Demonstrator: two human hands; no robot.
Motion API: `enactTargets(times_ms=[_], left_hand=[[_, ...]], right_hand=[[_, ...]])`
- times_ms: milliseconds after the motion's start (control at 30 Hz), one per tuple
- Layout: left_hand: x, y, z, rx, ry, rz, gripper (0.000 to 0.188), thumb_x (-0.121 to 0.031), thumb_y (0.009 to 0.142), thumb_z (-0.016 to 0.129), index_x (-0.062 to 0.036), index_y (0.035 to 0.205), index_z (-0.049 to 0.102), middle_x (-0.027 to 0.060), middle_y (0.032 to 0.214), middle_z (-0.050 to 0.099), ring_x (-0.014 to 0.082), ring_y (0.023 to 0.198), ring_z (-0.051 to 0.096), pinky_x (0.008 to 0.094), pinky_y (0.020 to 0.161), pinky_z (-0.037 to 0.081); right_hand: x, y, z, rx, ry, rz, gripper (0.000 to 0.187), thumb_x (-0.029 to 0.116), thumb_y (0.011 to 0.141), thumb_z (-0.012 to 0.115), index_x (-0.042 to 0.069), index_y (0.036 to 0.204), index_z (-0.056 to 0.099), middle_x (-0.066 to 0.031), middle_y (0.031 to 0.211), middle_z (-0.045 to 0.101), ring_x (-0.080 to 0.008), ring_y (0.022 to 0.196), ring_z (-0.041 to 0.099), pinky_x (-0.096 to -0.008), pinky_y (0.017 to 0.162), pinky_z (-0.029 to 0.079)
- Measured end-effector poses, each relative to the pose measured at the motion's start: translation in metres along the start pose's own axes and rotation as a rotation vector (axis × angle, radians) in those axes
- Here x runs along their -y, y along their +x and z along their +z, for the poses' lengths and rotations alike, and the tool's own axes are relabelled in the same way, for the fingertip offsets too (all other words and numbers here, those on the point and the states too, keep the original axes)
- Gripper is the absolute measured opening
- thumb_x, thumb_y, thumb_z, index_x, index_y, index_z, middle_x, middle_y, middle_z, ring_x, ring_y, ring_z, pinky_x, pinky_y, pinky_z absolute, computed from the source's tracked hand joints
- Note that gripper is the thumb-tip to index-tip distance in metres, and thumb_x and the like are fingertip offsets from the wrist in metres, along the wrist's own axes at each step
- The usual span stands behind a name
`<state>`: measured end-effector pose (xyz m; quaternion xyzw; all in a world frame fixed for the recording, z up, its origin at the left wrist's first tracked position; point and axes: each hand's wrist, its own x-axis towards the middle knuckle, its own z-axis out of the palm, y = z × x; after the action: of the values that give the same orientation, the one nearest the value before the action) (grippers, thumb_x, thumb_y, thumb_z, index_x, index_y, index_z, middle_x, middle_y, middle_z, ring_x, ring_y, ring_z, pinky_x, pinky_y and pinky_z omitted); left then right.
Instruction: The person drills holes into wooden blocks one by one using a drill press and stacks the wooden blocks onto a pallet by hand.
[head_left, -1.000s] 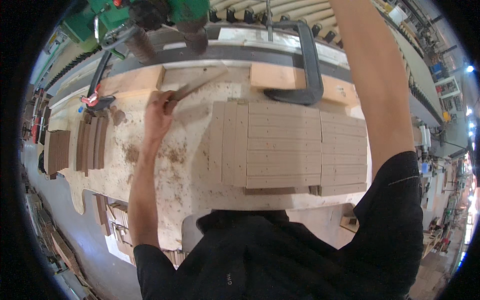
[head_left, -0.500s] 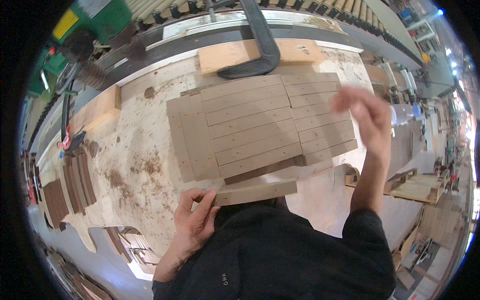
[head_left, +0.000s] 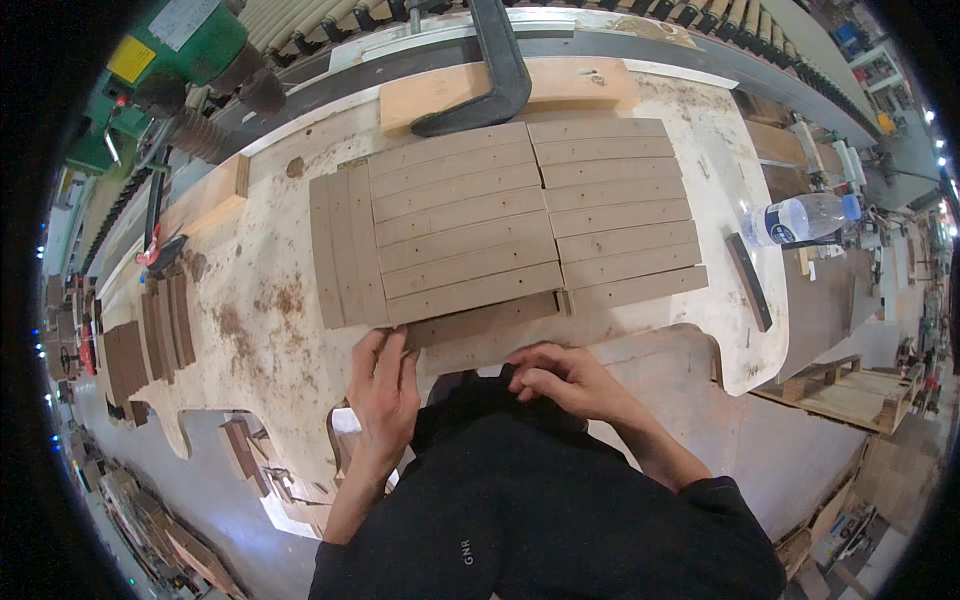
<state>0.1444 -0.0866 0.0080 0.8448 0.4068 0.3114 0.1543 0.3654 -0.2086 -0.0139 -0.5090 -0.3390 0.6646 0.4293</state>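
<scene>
A panel of grey-brown wooden slats (head_left: 470, 220) lies flat before me, its pieces side by side with small dark holes along them. Two or more slats (head_left: 347, 245) run crosswise at its left end. At the near edge a darker slat (head_left: 485, 318) sits partly beneath the panel, in shadow. My left hand (head_left: 385, 390) is at the left end of this slat, fingertips pressed together there; what they grip is hidden. My right hand (head_left: 570, 380) is close to my body, below the panel's near edge, with curled fingers. Whether anything is in it I cannot make out.
A black clamp (head_left: 500, 80) presses on a pale wood block (head_left: 590, 85) behind the panel. Stacked brown slats (head_left: 165, 330) stand at the left, near another wood block (head_left: 210, 200). A plastic bottle (head_left: 800, 218) and a dark strip (head_left: 750, 282) lie at the right edge.
My right hand has come down from the panel's right side toward my body. My left hand has moved up to the panel; the slat it held is no longer plainly visible. My view has shifted.
</scene>
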Motion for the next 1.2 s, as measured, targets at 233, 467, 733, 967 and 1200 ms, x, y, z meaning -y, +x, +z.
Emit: enactTargets(times_ms=[233,467,733,967,1200], left_hand=[[-0.011,-0.006,0.022,-0.077,0.013,-0.094,0.023,0.001,0.076,0.071,-0.0008,0.097,0.062,0.016,0.104,0.059,0.0326,0.085,0.061,0.038,0.07,0.051],[0.001,-0.015,0.002,-0.142,-0.034,-0.157,0.029,0.007,0.078,0.064,0.0014,0.106,0.061,0.0182,0.101,0.059,0.034,0.089,0.06,0.0372,0.077,0.05],[0.106,0.044,-0.087,-0.235,0.105,-0.306,0.02,-0.004,0.079,0.065,-0.0028,0.099,0.067,0.0137,0.088,0.065,0.0275,0.075,0.064,0.0342,0.066,0.05],[0.276,0.076,-0.157,-0.276,0.63,-0.502,0.019,-0.012,0.079,0.064,-0.0044,0.096,0.066,0.0189,0.094,0.063,0.0372,0.09,0.061,0.0445,0.076,0.049],[0.341,0.069,-0.161,-0.398,1.023,-0.686,0.039,-0.02,0.078,0.065,-0.0087,0.115,0.059,0.0176,0.117,0.052,0.0337,0.112,0.048,0.0468,0.091,0.04]], right_hand=[[0.001,0.006,0.004,-0.148,0.11,-0.05,0.033,0.011,0.097,0.05,-0.003,0.127,0.048,-0.0124,0.096,0.065,-0.0173,0.085,0.064,-0.0292,0.078,0.052],[0.003,0.016,0.006,-0.128,0.237,-0.021,0.032,0.015,0.097,0.051,-0.003,0.124,0.05,-0.0119,0.096,0.065,-0.0165,0.086,0.063,-0.0292,0.079,0.053],[0.017,-0.009,0.005,0.079,-0.134,0.1,0.027,0.008,0.092,0.058,-0.004,0.116,0.058,-0.0106,0.094,0.067,-0.0152,0.085,0.063,-0.0282,0.079,0.051],[0.049,-0.005,0.03,0.227,-0.251,-0.001,0.03,0.015,0.096,0.054,-0.002,0.12,0.056,-0.0129,0.1,0.064,-0.0187,0.086,0.062,-0.0314,0.074,0.052],[0.063,0.003,0.031,0.133,-0.19,-0.038,0.031,0.01,0.096,0.055,-0.003,0.123,0.053,-0.0149,0.1,0.063,-0.0228,0.088,0.063,-0.0345,0.077,0.054]])
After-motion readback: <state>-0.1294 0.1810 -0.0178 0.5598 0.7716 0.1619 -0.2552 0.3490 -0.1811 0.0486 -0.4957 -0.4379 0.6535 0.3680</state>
